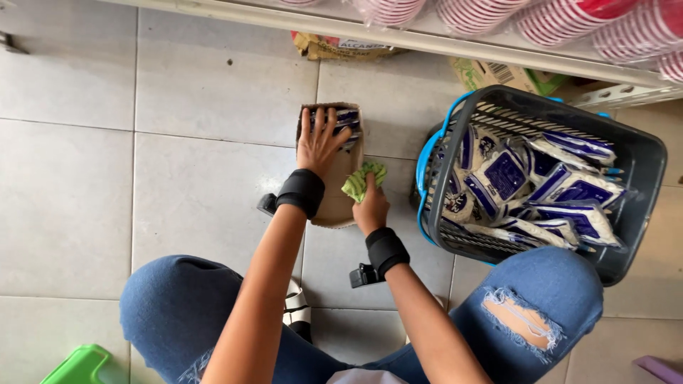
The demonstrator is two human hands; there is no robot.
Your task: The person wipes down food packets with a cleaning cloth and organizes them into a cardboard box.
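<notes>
Colours and patterns, head view
Cloth [363,180] pale green; cardboard box [340,186] plain brown; packets in box [346,119] blue and white. Basket [635,165] dark grey lattice, blue rim; its packets [564,190] white with deep blue panels. Wrist bands [302,192] black. Jeans [541,299] mid blue, ripped. Floor [85,185] light grey tile. Stacked cups [569,18] red-and-white striped. Stool [82,366] bright green.

You are crouched over a pale grey tiled floor [199,92]. On it stand a small cardboard box [340,186] and, just to its right, a dark plastic basket [633,163] (blue-rimmed). A green plastic thing [82,366] sits at the lower left corner.
</notes>
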